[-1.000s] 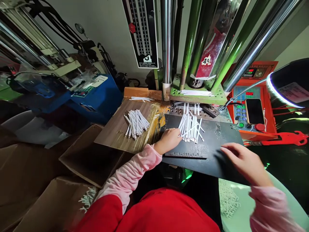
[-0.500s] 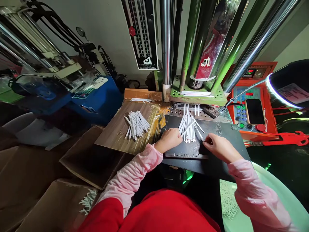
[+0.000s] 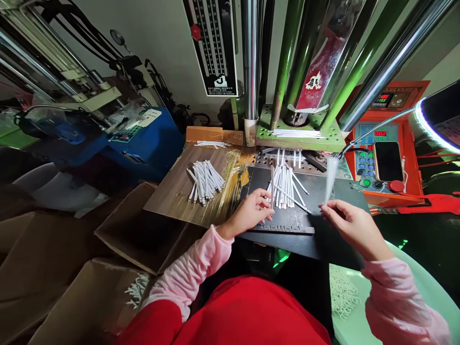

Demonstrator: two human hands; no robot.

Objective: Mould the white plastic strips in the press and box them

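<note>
My right hand [image 3: 347,223] pinches the lower end of a white strip [image 3: 331,177], which stands up from the fingertips and is smeared by motion. In my left hand [image 3: 251,211], a thin greyish strip [image 3: 272,184] is held upright between thumb and fingers. Just beyond that hand, a fanned pile of white strips [image 3: 285,187] lies on the black board [image 3: 341,201]. A slotted metal bar [image 3: 287,230] runs along the board's near edge, below both hands.
Another pile of white strips [image 3: 204,182] lies on the wooden board [image 3: 167,191] at left. Behind stands a press with a green plate [image 3: 266,139] bearing strips. A phone [image 3: 388,160] rests on the orange control box [image 3: 413,158]. Cardboard boxes [image 3: 118,223] and a pale green tub [image 3: 409,278] sit below.
My right hand has moved right and lifted a strip from the pile to upright. My left hand has shifted slightly, its fingers loosened, and its strip now stands upright.
</note>
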